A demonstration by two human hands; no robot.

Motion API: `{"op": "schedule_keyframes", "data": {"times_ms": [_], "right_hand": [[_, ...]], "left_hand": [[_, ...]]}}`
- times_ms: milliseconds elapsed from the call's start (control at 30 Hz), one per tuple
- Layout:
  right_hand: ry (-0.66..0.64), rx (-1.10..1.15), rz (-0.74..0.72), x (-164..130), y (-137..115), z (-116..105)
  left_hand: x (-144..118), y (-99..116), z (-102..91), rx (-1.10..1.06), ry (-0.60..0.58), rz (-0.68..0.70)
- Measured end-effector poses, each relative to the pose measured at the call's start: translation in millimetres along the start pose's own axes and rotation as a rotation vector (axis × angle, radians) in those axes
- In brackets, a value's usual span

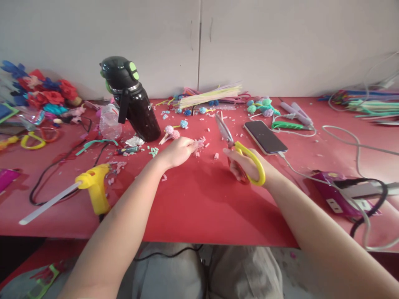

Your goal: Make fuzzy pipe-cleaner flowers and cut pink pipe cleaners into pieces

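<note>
The person sits at a red counter strewn with craft bits. Their right hand has its grip closed through the yellow handles of a pair of scissors, whose blades point away toward the far side and stand slightly apart above the counter. The left hand lies just left of the scissors, fingers pinched shut on a small bundle of pink strips that sticks out toward the blades; the strips and the blades are near but not touching. Small pink and green scraps lie scattered around both hands.

To the near left, a yellow glue gun rests on the counter with a white stick out of its back. Farther off stands a black bottle with a green button, a clear plastic bottle just left of it. A dark phone lies right of the scissors with a white cable plugged into it. Along the far edge sits a bundle of pale sticks, and at far left a heap of red and blue flowers.
</note>
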State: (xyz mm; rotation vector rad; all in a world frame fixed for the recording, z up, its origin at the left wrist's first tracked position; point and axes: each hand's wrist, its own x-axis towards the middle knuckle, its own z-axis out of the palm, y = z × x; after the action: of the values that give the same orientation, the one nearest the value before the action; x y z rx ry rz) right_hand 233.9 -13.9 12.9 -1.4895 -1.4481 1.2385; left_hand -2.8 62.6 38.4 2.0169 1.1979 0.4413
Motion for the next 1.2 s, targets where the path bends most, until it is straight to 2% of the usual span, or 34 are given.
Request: {"op": "schedule_keyframes", "data": {"times_ms": [67, 200, 367, 667, 733, 867, 967, 1067, 1200], "right_hand": [[-0.011, 0.063, -0.038, 3.4, -1.5, 2.3], [-0.022, 0.211, -0.208, 5.7, -8.0, 17.1], [-0.052, 0.299, -0.267, 6.7, -6.3, 31.2], [0.031, 0.235, -0.281, 3.8, -9.0, 30.9], [0.077, 0.145, -0.258, 0.6, -11.6, 26.3], [0.081, -0.007, -0.173, -6.6, -15.6, 12.7], [0.052, -0.117, -0.121, -10.6, -16.3, 6.3], [0.015, -0.264, -0.118, -12.2, -14.2, 6.2], [0.011, -0.434, -0.154, -12.3, -11.0, 10.8]], "left_hand": [[-5.5, 8.9, 2.5, -0.025, -0.051, 0.038], [-14.3, 24.4, 11.5, -0.024, -0.165, 0.063], [-16.8, 29.0, 15.5, -0.052, -0.283, 0.083], [-17.2, 24.0, 6.5, -0.019, -0.269, 0.031], [-14.8, 19.8, 3.7, -0.019, -0.189, 0.054], [-9.7, 8.7, -9.8, -0.027, 0.156, 0.145], [-7.4, -1.2, -21.0, -0.046, 0.359, 0.133], [-5.6, -10.1, -25.7, -0.105, 0.455, 0.164], [-5.4, -11.7, -23.4, -0.161, 0.496, 0.188]]}}
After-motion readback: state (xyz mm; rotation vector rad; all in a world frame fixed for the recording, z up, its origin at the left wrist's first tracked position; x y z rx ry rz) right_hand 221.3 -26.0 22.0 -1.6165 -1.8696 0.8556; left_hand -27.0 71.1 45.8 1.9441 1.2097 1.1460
